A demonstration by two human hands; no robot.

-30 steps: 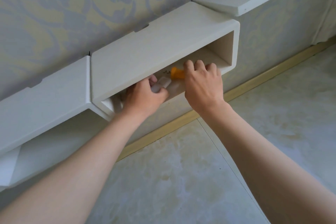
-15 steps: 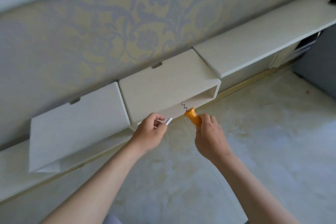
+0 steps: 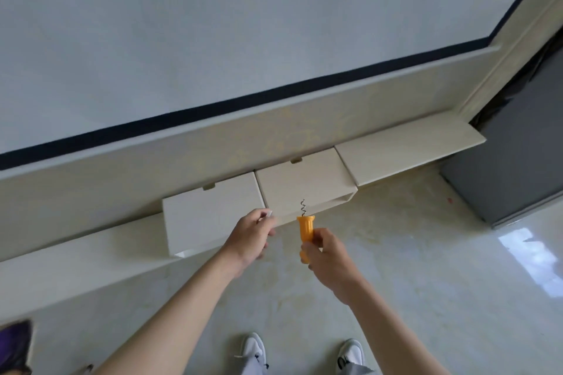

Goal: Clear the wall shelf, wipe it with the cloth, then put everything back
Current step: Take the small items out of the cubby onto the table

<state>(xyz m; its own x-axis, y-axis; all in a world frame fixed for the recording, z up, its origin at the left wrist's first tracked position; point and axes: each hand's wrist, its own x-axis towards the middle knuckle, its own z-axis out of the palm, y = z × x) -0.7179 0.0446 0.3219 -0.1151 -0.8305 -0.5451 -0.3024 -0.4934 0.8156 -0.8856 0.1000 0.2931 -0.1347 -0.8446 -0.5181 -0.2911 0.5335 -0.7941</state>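
Observation:
The white wall shelf (image 3: 301, 183) is a low box-shaped unit on the wall ahead, its opening facing me and seen from above. My right hand (image 3: 327, 256) grips an orange corkscrew (image 3: 305, 228) by its handle, metal spiral pointing up, held in front of the shelf. My left hand (image 3: 251, 237) is curled round a small white object (image 3: 269, 214), of which only a tip shows between the fingers. Both hands are out of the shelf and above the floor.
A second white box shelf (image 3: 210, 216) sits to the left and a flat shelf board (image 3: 408, 155) to the right. A grey cabinet (image 3: 518, 161) stands at far right. My two white shoes (image 3: 253, 350) are on the glossy tile floor. A purple thing (image 3: 13, 347) lies bottom left.
Both hands came out of the shelf opening, carrying the corkscrew and the small white object. I have risen and stepped back, so the shelf now looks smaller and farther.

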